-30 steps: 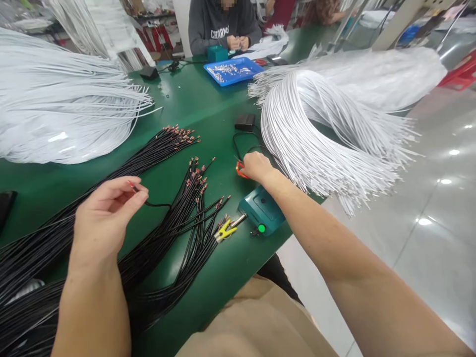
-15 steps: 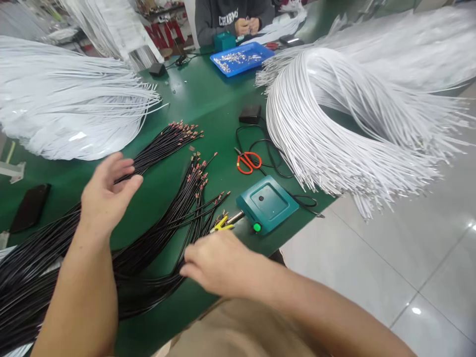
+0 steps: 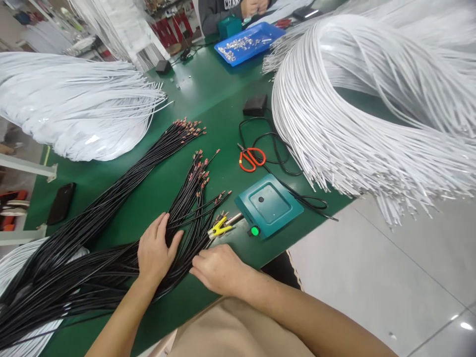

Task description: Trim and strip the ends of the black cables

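Observation:
Flat on a bundle of black cables lies my left hand, its thumb and fingers apart. My right hand is closed at the bundle's near edge, fingertips against the cables; what is inside it is hidden. Just beyond the right hand, a yellow part sits at the end of a metal rod on a teal machine with a green button. Reddish and copper-coloured stripped ends of the cables fan out left of the machine. A second black cable bundle runs alongside, farther from me.
Orange-handled snips and a black pedal with its cord lie behind the machine. White cables are heaped at right and left. A blue tray holds small pieces before another person's hands. A dark phone lies at left.
My left hand has come down and to the right, from above the farther bundle onto the nearer black cables. My right hand has barely moved. The view has shifted slightly.

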